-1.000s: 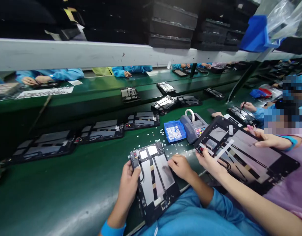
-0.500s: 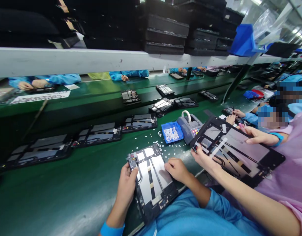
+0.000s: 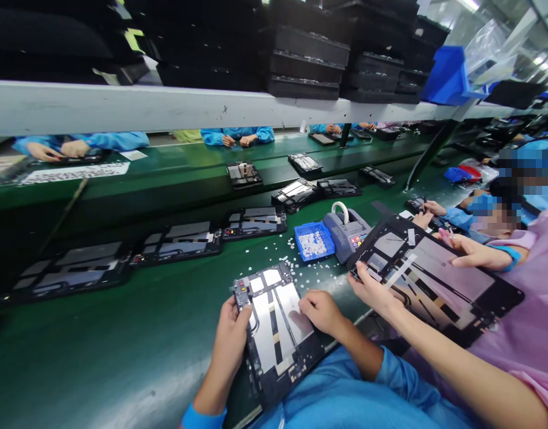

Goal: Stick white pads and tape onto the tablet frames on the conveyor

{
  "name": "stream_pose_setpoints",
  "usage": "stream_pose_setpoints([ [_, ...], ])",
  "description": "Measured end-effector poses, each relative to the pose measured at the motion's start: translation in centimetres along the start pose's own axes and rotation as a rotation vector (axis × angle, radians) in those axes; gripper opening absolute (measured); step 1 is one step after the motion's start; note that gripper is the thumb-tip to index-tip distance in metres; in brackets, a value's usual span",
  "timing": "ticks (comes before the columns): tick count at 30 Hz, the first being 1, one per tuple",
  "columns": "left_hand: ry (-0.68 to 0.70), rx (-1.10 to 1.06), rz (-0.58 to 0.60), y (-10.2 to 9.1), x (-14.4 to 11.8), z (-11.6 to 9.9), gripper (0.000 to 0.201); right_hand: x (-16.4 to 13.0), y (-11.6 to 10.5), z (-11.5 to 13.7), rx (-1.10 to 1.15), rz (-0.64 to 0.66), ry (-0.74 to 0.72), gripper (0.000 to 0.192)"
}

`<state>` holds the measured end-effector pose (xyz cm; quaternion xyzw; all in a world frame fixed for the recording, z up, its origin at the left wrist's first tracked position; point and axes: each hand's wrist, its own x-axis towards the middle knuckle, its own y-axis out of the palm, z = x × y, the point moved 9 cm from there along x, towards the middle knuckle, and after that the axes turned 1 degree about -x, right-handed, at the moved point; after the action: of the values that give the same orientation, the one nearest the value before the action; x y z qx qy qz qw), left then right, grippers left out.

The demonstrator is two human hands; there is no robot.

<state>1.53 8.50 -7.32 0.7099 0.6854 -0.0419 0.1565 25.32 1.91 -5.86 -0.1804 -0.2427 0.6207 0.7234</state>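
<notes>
Far left: three open tablet backs (image 3: 176,241) lie in a row on the green belt (image 3: 99,345), well apart from our hands.
Our left hand (image 3: 229,336): grasping the open tablet (image 3: 276,325) by its left long edge, thumb over the frame near the top corner, fingers underneath as far as we can tell.
Tablet pos.: lower centre, near end over the belt's edge by our blue sleeves, far end resting toward the belt. Long axis runs away from us, tilted a bit left at the top.
Our right hand (image 3: 321,310): loosely curled, fingertips pressing on the silver panel at the tablet's right side; holds nothing we can make out.
Key relation: tablet sits btwn both hands; left hand steadies it from the left, right hand comes in from the right, on top. Right hand is nearer the blue parts tray.
Blue parts tray (image 3: 314,241): beyond the tablet, up and right, small white bits strewn on the belt near it.
Tape dispenser (image 3: 348,226): just beside the tray, on its right.
Right: a co-worker's hand (image 3: 374,292) in a pink sleeve holds a larger open tablet (image 3: 435,277), near our right hand but apart.
</notes>
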Motion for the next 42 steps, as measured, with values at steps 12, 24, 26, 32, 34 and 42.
stream_pose_setpoints([
  [12, 0.001, -0.016, 0.012, 0.1, -0.1, 0.0, 0.069, -0.2, 0.4, -0.4, -0.010, -0.014, -0.007, 0.039],
  [24, 0.104, 0.051, 0.016, 0.4, -1.0, -0.7, 0.053, -1.5, -0.7, 0.7, -0.001, 0.005, -0.070, 0.042],
  [26, 0.141, 0.084, 0.075, 0.7, -1.4, -1.1, 0.048, -1.6, -1.0, 0.4, 0.024, 0.022, -0.077, 0.042],
  [32, 0.134, 0.334, 0.091, -0.6, -2.2, -0.9, 0.049, -0.4, -1.9, 0.8, -0.089, 0.015, -0.128, 0.042],
  [34, 0.114, 0.434, 0.072, -1.1, -2.4, -0.9, 0.049, 0.1, -2.0, 1.2, -0.119, -0.002, -0.121, 0.040],
  [42, 0.086, 0.453, 0.079, -1.2, -2.9, -0.8, 0.046, 1.3, -1.2, 0.8, -0.105, 0.046, -0.094, 0.035],
])
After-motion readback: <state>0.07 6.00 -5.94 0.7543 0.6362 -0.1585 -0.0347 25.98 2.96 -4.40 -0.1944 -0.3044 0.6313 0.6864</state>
